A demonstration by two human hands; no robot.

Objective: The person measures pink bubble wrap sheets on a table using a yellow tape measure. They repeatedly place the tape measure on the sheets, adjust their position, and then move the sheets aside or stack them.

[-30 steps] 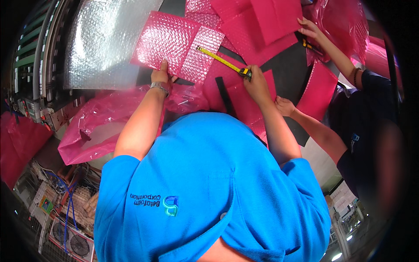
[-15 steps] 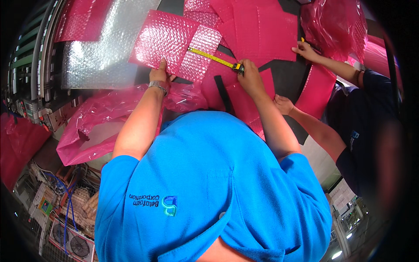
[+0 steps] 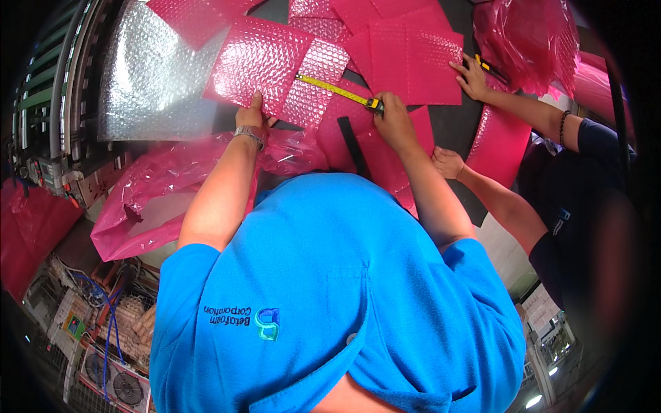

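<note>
My left hand [image 3: 253, 117] pinches the lower edge of a pink bubble-wrap pouch [image 3: 258, 58], thumb on top and most fingers hidden beneath. In my right hand [image 3: 394, 120] is a black and yellow tape measure [image 3: 374, 105]. Its yellow blade [image 3: 334, 88] is drawn out leftward, its end at the pouch's right side. Under the blade lies a paler strip of pink bubble wrap [image 3: 318, 76]; I cannot tell whether it belongs to the pouch.
More pink pouches [image 3: 416, 62] overlap on the dark table [image 3: 475, 127]. Clear bubble wrap [image 3: 155, 82] lies left, beside a roller conveyor [image 3: 41, 96]. A crumpled pink bag [image 3: 172, 193] sits nearer me. At right, a co-worker's hands [image 3: 471, 77] reach in, a yellow-black cutter [image 3: 487, 65] by one.
My hands and the tape stay almost still. At the upper left, a pink bubble sheet has shifted right across the clear wrap. The co-worker's far hand has moved slightly left, its fingers more spread.
</note>
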